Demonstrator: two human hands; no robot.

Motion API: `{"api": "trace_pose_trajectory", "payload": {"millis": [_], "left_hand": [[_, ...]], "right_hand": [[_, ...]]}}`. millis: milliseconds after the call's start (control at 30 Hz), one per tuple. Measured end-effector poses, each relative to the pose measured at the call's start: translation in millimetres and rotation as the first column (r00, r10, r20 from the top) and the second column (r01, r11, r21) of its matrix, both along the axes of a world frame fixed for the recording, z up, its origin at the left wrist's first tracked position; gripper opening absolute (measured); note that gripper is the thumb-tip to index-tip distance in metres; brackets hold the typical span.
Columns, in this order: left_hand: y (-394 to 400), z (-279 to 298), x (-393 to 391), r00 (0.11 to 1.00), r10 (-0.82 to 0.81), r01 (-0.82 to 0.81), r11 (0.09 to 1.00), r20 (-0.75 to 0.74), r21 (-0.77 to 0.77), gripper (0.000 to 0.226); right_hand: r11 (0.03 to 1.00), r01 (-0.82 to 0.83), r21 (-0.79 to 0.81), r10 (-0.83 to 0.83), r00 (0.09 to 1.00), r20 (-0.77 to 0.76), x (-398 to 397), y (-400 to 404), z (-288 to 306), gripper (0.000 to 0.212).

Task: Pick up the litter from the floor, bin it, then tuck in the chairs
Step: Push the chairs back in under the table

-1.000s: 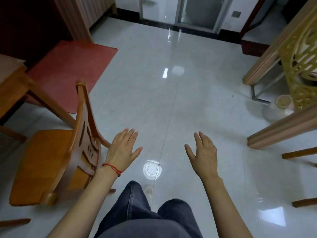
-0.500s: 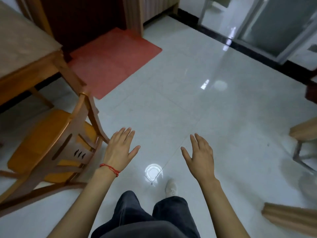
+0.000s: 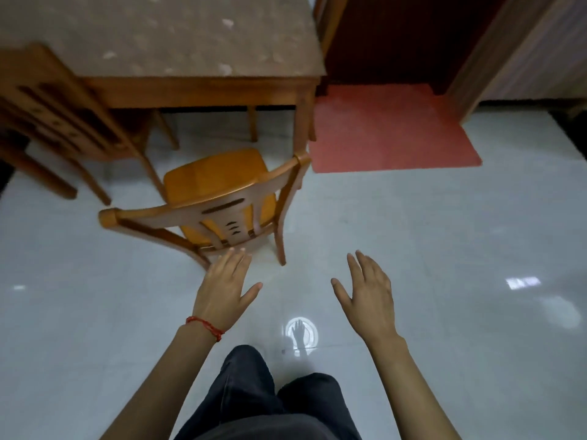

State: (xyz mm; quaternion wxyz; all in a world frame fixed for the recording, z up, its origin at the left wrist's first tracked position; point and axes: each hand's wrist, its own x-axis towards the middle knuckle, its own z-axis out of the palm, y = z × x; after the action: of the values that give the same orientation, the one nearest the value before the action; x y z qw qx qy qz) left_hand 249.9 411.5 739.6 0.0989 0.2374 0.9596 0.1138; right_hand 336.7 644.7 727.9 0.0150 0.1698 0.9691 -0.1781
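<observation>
A wooden chair (image 3: 219, 198) with an orange seat stands pulled out from the table (image 3: 197, 87), its back towards me and turned at a slant. My left hand (image 3: 224, 287), with a red string on the wrist, hovers flat just short of the chair's back, fingers straight, holding nothing. My right hand (image 3: 368, 293) is held out palm down over the bare floor to the right of the chair, also holding nothing. I see no litter on the floor.
A second wooden chair (image 3: 60, 119) stands at the table's left side. A red mat (image 3: 390, 128) lies right of the table before a dark doorway. The pale tiled floor (image 3: 444, 249) is glossy, with light reflections. My dark trousers fill the bottom.
My view has swung left, so the chair and table now lie straight ahead. Both hands stay open and raised; the left one is now close behind the chair's back.
</observation>
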Motion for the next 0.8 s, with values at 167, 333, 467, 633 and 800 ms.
{"api": "trace_pose_trajectory", "payload": {"millis": [167, 333, 467, 633, 800], "left_hand": [[-28, -1, -2, 0.98, 0.2, -0.2, 0.98, -0.008, 0.019, 0.055], [-47, -5, -11, 0.931, 0.366, -0.365, 0.929, -0.005, 0.06, 0.055], [-61, -4, -27, 0.915, 0.404, -0.402, 0.911, -0.003, 0.087, 0.076], [-64, -8, -51, 0.832, 0.552, -0.547, 0.804, 0.05, 0.233, 0.065], [-49, -5, -80, 0.651, 0.728, -0.718, 0.498, 0.216, 0.485, 0.046]], "right_hand": [[0.975, -0.223, 0.015, 0.223, 0.975, -0.013, -52, -27, -2, 0.058], [0.948, -0.313, 0.057, 0.315, 0.949, -0.02, -87, -41, -6, 0.057], [0.944, -0.325, 0.051, 0.326, 0.945, -0.023, -115, -50, -8, 0.057], [0.967, -0.25, -0.043, 0.245, 0.965, -0.094, -151, -59, -3, 0.055], [0.884, 0.008, -0.468, -0.026, 0.999, -0.031, -186, -64, 0, 0.059]]}}
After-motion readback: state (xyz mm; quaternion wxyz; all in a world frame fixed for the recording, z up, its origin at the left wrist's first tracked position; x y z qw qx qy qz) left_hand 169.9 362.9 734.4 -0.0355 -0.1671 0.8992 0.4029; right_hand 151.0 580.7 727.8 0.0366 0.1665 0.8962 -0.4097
